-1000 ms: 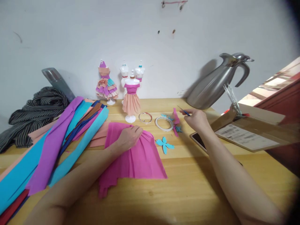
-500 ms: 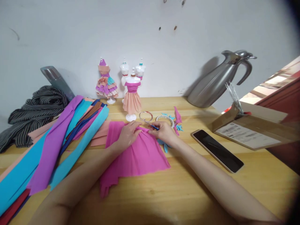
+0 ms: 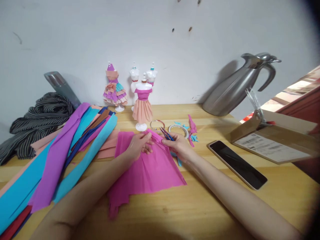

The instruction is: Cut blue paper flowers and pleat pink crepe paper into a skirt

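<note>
A sheet of pink crepe paper (image 3: 156, 171) lies spread on the table, its upper edge gathered into folds. At that edge my right hand (image 3: 182, 147) grips small blue-handled scissors (image 3: 166, 134), pointed blades up and to the left. Its fingertips also touch the paper's upper right part. My left hand (image 3: 140, 145) is over the paper's upper left, fingers apart and partly curled, and I see nothing held in it. Just behind the paper stands a mini dress form (image 3: 142, 106) in a pink top and a pleated peach skirt.
Crepe paper strips (image 3: 47, 166) are piled at left beside a striped cloth (image 3: 41, 116). Rolls of tape (image 3: 186, 131) and paper scraps (image 3: 192, 125) lie behind my right hand. At right are a phone (image 3: 237, 165), a cardboard box (image 3: 275, 136) and a steel jug (image 3: 230, 88).
My left hand has let go of the paper's gathered edge and its fingers have opened. The scissors have tilted more upright, with both blades now showing. The view has shifted slightly.
</note>
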The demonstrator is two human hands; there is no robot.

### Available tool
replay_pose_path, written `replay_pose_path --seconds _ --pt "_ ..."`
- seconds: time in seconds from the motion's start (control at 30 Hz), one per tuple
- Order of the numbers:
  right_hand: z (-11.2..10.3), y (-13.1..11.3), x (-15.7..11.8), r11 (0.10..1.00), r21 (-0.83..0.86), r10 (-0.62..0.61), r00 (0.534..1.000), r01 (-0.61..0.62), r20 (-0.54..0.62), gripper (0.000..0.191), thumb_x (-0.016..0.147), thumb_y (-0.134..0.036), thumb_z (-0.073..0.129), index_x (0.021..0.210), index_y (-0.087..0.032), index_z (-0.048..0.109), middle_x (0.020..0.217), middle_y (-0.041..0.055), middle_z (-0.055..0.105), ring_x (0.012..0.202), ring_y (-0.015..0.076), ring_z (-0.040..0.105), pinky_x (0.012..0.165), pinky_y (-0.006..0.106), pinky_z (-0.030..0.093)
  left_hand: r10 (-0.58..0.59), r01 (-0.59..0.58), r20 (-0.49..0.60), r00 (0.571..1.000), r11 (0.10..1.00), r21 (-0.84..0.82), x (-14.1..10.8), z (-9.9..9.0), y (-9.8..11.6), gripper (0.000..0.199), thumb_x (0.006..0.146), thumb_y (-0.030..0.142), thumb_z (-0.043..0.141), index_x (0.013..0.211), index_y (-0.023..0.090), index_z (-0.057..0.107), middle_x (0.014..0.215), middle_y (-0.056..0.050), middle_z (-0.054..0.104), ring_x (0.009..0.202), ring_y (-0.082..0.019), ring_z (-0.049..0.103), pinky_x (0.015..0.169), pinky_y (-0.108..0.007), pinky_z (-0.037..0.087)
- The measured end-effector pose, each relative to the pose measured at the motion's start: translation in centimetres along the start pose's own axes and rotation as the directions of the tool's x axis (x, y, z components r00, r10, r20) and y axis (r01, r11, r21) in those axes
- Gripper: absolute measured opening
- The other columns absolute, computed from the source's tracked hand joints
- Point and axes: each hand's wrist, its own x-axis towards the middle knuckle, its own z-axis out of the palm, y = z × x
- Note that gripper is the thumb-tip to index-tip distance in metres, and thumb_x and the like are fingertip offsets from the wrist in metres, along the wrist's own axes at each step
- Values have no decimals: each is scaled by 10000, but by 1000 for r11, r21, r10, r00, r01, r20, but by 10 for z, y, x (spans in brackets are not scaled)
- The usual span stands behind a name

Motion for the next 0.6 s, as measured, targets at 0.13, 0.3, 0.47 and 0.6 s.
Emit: replay_pose_path --seconds 0.13,0.3,0.47,0.6 --pt "1 0 -2 994 105 35 999 -39 39 254 541 -271 833 756 -178 736 665 1 681 576 133 577 565 258 449 -77 105 126 989 967 -230 1 3 2 359 664 402 789 796 124 604 708 -29 652 469 -95 602 426 -186 401" --pt "1 3 -1 995 94 38 999 -40 20 264 551 -291 828 765 -175 726 677 4 686 604 142 589 597 268 463 -48 69 87 995 961 -267 1 2 1 342 682 411 778 771 119 625 691 -30 647 521 -100 604 473 -200 424" --pt "3 2 -2 998 -68 -7 1000 7 -2 268 597 -324 795 791 -163 706 732 26 685 665 161 587 668 299 468 -6 27 77 997 964 -266 4 1 -6 294 635 343 805 750 106 675 691 -54 665 605 -114 603 559 -223 457" --pt "0 -5 -8 970 -212 -137 988 120 -70 270 703 -419 719 796 -166 694 715 27 624 659 161 535 581 272 409 32 -15 48 998 948 -318 5 0 -11 265 629 327 799 719 121 660 668 -35 658 590 -109 582 559 -226 432"
